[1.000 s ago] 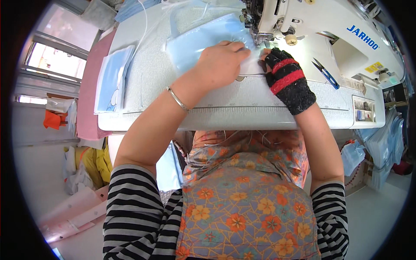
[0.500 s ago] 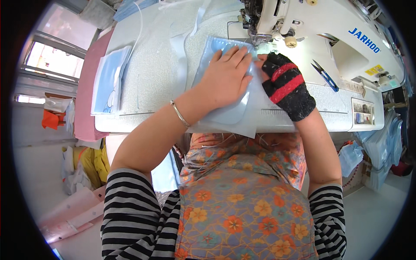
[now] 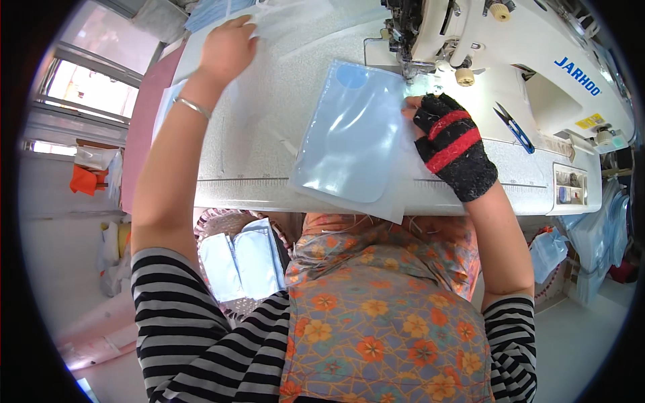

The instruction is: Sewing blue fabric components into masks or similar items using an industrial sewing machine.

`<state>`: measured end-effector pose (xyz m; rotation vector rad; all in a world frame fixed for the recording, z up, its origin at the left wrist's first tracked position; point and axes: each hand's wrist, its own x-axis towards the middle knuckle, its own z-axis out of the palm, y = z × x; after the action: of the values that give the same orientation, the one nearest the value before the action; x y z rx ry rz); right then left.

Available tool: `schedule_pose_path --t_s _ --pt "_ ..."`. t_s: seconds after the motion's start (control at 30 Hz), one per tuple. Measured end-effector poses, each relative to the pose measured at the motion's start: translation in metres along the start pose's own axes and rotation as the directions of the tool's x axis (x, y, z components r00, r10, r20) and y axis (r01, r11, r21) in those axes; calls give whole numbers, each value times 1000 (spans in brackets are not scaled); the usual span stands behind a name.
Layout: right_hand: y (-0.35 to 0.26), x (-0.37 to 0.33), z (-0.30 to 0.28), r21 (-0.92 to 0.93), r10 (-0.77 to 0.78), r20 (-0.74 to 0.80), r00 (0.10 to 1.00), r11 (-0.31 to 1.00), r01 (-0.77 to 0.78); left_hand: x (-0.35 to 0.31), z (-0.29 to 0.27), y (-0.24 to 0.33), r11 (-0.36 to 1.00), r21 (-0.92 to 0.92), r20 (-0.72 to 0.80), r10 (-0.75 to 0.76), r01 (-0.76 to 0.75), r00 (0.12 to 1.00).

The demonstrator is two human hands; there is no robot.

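Observation:
My left hand [image 3: 230, 50] is stretched out over the back left of the sewing table, thumb and fingers apart. Pale, blurred film or strip lies around it, and I cannot make out whether the fingers touch that. My right hand [image 3: 453, 144], in a black fingerless glove with red stripes, is closed at the upper right edge of a light-blue plastic pouch [image 3: 353, 138]. Its fingertips are beside the presser foot of a white sewing machine [image 3: 531, 60]. The pouch lies flat, slightly turned, with a clear sheet showing under its lower edge.
Blue-handled thread snips [image 3: 516, 129] lie right of the glove. A small compartment tray [image 3: 570, 185] is set into the table's right end. Folded blue pieces [image 3: 252, 258] rest in a basket below the front edge. A blue stack [image 3: 213, 13] sits at the back left.
My left hand has lifted off the pouch and moved away to the back left. The pale strip beside the pouch has shifted and blurred. My right hand stays by the pouch's edge.

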<state>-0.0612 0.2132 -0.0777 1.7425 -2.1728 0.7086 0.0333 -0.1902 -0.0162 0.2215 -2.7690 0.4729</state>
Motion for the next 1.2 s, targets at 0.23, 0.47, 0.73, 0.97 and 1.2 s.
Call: schedule_pose_path --t_s 0.23,0.47,0.73,0.97,1.2 --pt "0 0 -1 -7 -38 -4 999 999 38 -49 -32 185 829 -416 -116 360 -374 926" --pt "-2 -5 -2 17 22 -6 1000 1000 -22 -69 -33 223 860 -466 -9 230 -208 973" --pt "-4 -8 -2 -12 16 -2 1000 1000 -16 -68 -40 224 853 -457 -72 246 -251 967" --pt "-2 -9 0 -46 15 -19 1000 999 -16 -75 -41 237 840 -499 -21 231 -210 973" --pt "0 -11 6 -221 0 -27 1000 975 -6 -59 -54 234 743 -640 6 261 -197 965"
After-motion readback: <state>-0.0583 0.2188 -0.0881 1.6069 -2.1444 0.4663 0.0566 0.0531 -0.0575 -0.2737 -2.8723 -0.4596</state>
